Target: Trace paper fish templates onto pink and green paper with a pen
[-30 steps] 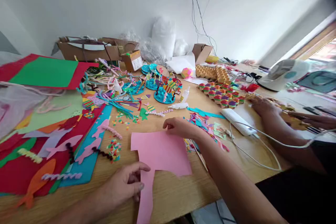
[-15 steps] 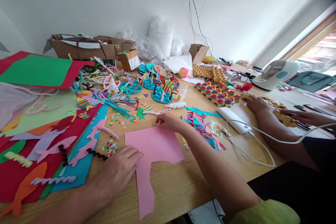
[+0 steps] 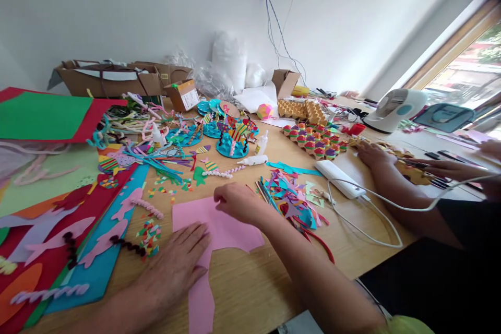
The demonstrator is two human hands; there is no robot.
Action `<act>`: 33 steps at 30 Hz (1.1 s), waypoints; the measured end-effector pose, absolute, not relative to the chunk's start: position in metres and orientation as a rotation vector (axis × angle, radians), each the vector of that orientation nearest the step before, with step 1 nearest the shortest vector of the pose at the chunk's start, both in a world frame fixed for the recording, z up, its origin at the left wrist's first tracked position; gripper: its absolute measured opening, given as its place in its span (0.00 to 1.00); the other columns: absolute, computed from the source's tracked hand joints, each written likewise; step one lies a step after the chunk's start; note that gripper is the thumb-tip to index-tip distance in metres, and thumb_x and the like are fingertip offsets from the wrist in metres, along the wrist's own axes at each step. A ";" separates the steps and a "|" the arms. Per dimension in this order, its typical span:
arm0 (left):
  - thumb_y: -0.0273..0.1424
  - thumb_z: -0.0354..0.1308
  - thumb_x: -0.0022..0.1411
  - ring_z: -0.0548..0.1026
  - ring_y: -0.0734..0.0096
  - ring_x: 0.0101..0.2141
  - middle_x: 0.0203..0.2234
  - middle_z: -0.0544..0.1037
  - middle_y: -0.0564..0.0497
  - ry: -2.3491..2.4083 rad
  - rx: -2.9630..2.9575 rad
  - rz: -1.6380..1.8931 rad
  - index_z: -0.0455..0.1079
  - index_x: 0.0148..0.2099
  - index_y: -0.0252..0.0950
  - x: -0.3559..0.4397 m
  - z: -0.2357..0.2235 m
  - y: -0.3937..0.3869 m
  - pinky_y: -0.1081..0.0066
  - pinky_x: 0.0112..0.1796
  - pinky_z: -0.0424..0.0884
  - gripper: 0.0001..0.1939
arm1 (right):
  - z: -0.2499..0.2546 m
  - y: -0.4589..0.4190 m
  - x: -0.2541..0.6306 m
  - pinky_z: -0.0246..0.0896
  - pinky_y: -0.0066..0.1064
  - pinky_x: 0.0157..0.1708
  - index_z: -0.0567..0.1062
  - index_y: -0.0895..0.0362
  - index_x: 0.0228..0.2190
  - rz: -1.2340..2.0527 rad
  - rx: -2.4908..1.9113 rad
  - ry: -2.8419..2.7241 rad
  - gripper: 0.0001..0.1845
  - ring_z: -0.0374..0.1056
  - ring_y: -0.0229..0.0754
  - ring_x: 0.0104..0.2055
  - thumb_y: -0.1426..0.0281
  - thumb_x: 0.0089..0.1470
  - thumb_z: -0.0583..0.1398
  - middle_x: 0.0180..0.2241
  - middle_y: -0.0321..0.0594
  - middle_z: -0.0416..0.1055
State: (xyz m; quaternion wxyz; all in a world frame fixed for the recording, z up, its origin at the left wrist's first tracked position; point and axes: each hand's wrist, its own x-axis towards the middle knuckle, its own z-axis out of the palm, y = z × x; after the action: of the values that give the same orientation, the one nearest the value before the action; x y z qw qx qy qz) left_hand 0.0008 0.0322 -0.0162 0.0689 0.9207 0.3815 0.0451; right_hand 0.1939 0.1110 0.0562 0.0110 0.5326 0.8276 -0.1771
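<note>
1. A person's left hand lies flat, fingers spread, on a pink paper sheet at the near edge of the wooden table; it presses and grips nothing.
2. The right hand rests on the sheet's far edge with fingers curled; whether they pinch the paper or only touch it cannot be told.
3. The sheet looks thin, light and floppy, likely to crease or tear if pulled hard. It would slide readily on the smooth wood, so pinning it flat and lifting by a corner or edge seems the safest hold.
4. It is plain pink, already cut: a broad upper part with a wavy lower edge, and 1 narrow strip running down toward the table's edge.
5. Just left lie confetti scraps and a blue sheet with pink fish shapes; to the right sits a heap of coloured paper offcuts.
6. Further right, a co-worker's hand is on the table near a painted egg tray and a white cabled device.
</note>
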 end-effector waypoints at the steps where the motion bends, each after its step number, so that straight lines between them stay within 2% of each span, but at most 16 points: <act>1: 0.30 0.56 0.58 0.66 0.54 0.55 0.57 0.66 0.43 1.140 2.794 0.204 0.65 0.58 0.36 -0.001 -0.020 0.033 0.56 0.53 0.66 0.25 | 0.054 0.108 0.191 0.54 0.27 0.30 0.76 0.54 0.37 -0.588 1.607 2.586 0.11 0.70 0.42 0.39 0.70 0.49 0.60 0.37 0.40 0.76; 6: 0.31 0.56 0.59 0.70 0.59 0.52 0.56 0.69 0.46 1.088 2.979 0.498 0.63 0.59 0.38 -0.006 -0.033 0.033 0.64 0.50 0.69 0.25 | 0.039 0.106 0.187 0.50 0.26 0.25 0.76 0.55 0.36 -0.655 1.496 2.615 0.11 0.70 0.41 0.34 0.69 0.49 0.59 0.34 0.41 0.77; 10: 0.30 0.56 0.57 0.69 0.62 0.53 0.57 0.67 0.47 1.061 3.089 0.529 0.60 0.61 0.37 -0.010 -0.033 0.034 0.67 0.51 0.68 0.28 | 0.032 0.107 0.190 0.50 0.27 0.25 0.75 0.56 0.36 -0.656 1.482 2.646 0.11 0.70 0.42 0.34 0.68 0.49 0.58 0.35 0.42 0.77; 17: 0.29 0.55 0.57 0.66 0.61 0.55 0.58 0.66 0.46 1.038 3.053 0.592 0.62 0.58 0.38 -0.012 -0.036 0.034 0.66 0.54 0.65 0.25 | 0.028 0.104 0.191 0.51 0.28 0.27 0.75 0.56 0.36 -0.608 1.488 2.711 0.11 0.71 0.43 0.36 0.68 0.50 0.57 0.35 0.44 0.77; 21: 0.26 0.55 0.54 0.70 0.58 0.52 0.55 0.69 0.45 1.113 2.991 0.567 0.65 0.55 0.39 -0.008 -0.034 0.032 0.64 0.49 0.70 0.24 | 0.031 0.101 0.186 0.52 0.28 0.28 0.76 0.56 0.34 -0.548 1.561 2.718 0.09 0.71 0.43 0.35 0.66 0.53 0.57 0.34 0.43 0.77; 24: 0.24 0.56 0.52 0.74 0.56 0.47 0.50 0.74 0.43 1.153 2.975 0.527 0.69 0.50 0.39 -0.002 -0.026 0.031 0.62 0.44 0.75 0.21 | 0.035 0.099 0.184 0.53 0.27 0.30 0.75 0.56 0.37 -0.494 1.657 2.745 0.11 0.71 0.41 0.37 0.67 0.58 0.54 0.36 0.43 0.77; 27: 0.23 0.56 0.51 0.74 0.55 0.46 0.48 0.74 0.42 1.205 2.917 0.448 0.71 0.48 0.38 0.004 -0.015 0.029 0.60 0.45 0.74 0.20 | 0.035 0.099 0.184 0.53 0.26 0.31 0.75 0.56 0.36 -0.474 1.735 2.829 0.12 0.71 0.39 0.37 0.68 0.61 0.51 0.35 0.41 0.77; 33: 0.21 0.57 0.50 0.72 0.52 0.48 0.49 0.73 0.39 1.231 2.885 0.375 0.70 0.49 0.36 0.007 -0.012 0.027 0.56 0.46 0.73 0.22 | 0.030 0.098 0.181 0.52 0.26 0.30 0.75 0.58 0.33 -0.440 1.690 2.873 0.11 0.71 0.39 0.35 0.71 0.59 0.53 0.33 0.42 0.77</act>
State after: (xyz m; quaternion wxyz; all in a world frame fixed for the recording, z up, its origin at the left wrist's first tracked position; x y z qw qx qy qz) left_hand 0.0075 0.0265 -0.0119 -0.0087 0.9132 0.3896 0.1188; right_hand 0.1814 0.0979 0.0295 -0.1098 0.4996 0.8494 -0.1300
